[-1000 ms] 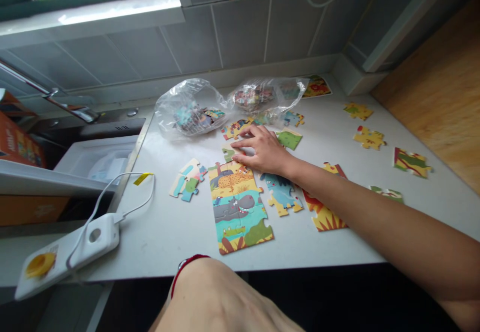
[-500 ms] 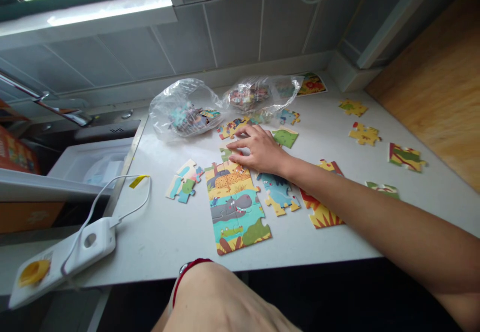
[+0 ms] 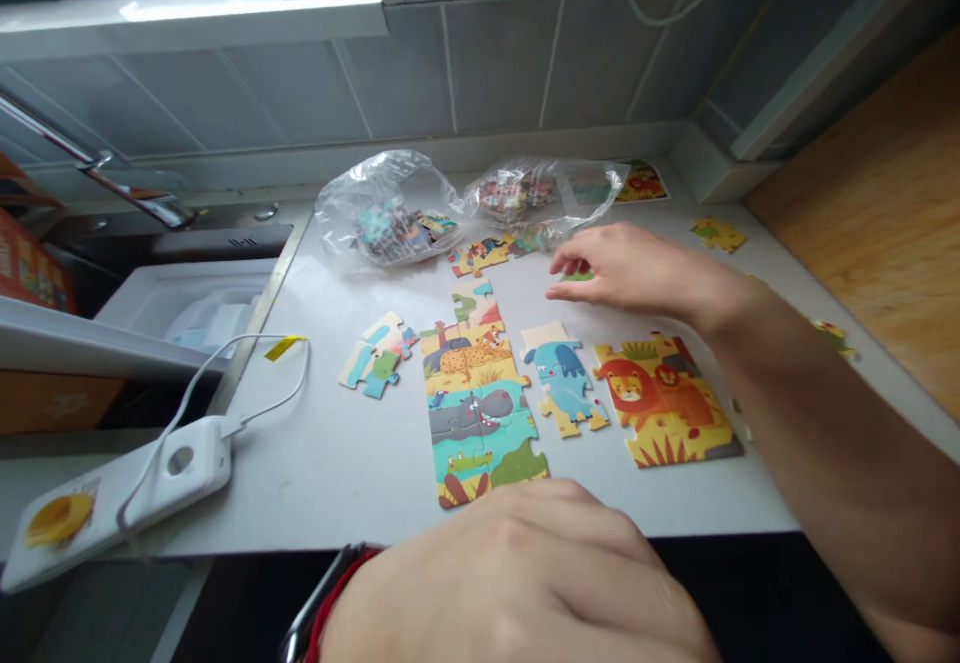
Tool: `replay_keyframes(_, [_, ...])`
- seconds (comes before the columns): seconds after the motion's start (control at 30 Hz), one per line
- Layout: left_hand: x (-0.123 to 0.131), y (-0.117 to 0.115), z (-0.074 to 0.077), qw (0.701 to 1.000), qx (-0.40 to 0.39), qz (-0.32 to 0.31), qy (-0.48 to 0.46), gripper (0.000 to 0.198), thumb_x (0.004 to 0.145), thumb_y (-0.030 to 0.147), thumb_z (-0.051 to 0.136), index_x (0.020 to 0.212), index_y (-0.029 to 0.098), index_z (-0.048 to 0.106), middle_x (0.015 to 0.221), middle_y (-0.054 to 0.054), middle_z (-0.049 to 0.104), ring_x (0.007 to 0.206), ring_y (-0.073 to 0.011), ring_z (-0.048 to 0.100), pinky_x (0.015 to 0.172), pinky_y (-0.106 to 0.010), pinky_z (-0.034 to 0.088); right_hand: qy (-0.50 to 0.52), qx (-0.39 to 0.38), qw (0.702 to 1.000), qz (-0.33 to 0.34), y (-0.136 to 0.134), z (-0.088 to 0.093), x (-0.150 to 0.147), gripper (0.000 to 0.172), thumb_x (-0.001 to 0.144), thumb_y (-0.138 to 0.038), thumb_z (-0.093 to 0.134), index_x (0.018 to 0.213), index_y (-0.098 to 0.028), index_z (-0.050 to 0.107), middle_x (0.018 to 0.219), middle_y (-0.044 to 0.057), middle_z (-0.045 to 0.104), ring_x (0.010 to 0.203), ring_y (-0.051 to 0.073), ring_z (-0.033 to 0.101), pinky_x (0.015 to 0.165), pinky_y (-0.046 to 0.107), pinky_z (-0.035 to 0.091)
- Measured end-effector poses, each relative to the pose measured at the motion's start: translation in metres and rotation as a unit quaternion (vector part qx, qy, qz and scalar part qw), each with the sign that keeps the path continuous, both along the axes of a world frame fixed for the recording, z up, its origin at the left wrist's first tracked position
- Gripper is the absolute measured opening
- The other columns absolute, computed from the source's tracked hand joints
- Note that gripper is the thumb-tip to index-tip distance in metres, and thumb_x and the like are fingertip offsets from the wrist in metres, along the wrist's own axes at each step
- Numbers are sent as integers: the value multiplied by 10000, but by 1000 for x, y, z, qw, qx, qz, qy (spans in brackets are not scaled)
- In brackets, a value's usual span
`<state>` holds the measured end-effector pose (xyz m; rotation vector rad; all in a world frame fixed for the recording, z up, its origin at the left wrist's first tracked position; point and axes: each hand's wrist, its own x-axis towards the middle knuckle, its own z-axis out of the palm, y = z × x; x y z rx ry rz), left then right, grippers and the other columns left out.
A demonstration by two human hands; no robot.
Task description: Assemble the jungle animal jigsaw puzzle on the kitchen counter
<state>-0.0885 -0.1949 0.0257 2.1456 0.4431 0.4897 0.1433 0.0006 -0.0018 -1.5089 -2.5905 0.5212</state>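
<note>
My right hand (image 3: 637,271) reaches over the white counter (image 3: 337,463), its fingertips closed on a green puzzle piece (image 3: 576,274). Left of it lies a joined column of pieces (image 3: 476,388) with a hippo and a leopard. A blue elephant piece (image 3: 564,378) and a joined lion section (image 3: 664,398) lie beside that column. My left hand (image 3: 525,583) is close to the camera at the counter's front edge, back up and fingers curled, with a red band at the wrist. Whether it holds anything is hidden.
Two clear plastic bags (image 3: 390,208) (image 3: 547,188) of pieces sit near the tiled wall. Loose pieces lie at left (image 3: 375,358) and far right (image 3: 718,233). A white power strip with its cable (image 3: 127,488) lies at left. A sink (image 3: 195,303) borders the counter.
My right hand left the top of the hippo column and moved right to the green piece. My left hand came up closer to the camera. The lion section is now uncovered.
</note>
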Motion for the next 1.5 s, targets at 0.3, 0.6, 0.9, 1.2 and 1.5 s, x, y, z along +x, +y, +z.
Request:
replay_keyframes(0.3, [26, 8, -2, 980, 138, 116, 80, 292, 1041, 371, 632, 797, 212, 624, 806, 20, 710, 822, -163, 632, 769, -331, 425, -142, -21, 986, -89, 20, -20, 33, 481, 632, -597, 905, 912, -237, 754, 945, 96, 766, 836, 305, 710, 687, 378, 506])
replay_keyframes(0.6, [37, 9, -15, 977, 113, 130, 122, 270, 1043, 365, 614, 826, 206, 611, 850, 7, 716, 813, -188, 659, 844, -370, 486, -137, -44, 987, -65, 18, -5, 31, 447, 713, -380, 881, 1098, -203, 740, 1101, 112, 779, 983, 302, 739, 835, 368, 567])
replay_keyframes(0.9, [46, 8, -24, 973, 132, 123, 144, 215, 933, 327, 734, 860, 215, 565, 861, -2, 681, 800, -221, 639, 800, -405, 504, -95, 64, 977, -177, 5, -7, 99, 473, 919, -343, 667, 1355, -161, 682, 1267, 175, 730, 1115, 302, 727, 1016, 417, 548])
replay_keyframes(1.2, [65, -3, -54, 966, 173, 150, 118, 94, 956, 251, 581, 869, 239, 548, 846, -6, 630, 753, -229, 579, 764, -424, 459, -105, 30, 954, -278, 15, -23, 197, 435, 888, -214, 671, 1306, -105, 722, 1310, 228, 724, 1201, 325, 713, 1065, 426, 535])
replay_keyframes(1.5, [64, -3, -55, 967, 168, 139, 130, 45, 921, 212, 589, 883, 228, 571, 884, -23, 650, 787, -233, 594, 790, -414, 453, -81, 1, 952, -294, 52, -32, 212, 508, 780, -257, 829, 1262, -114, 754, 1319, 188, 738, 1201, 331, 718, 1040, 382, 550])
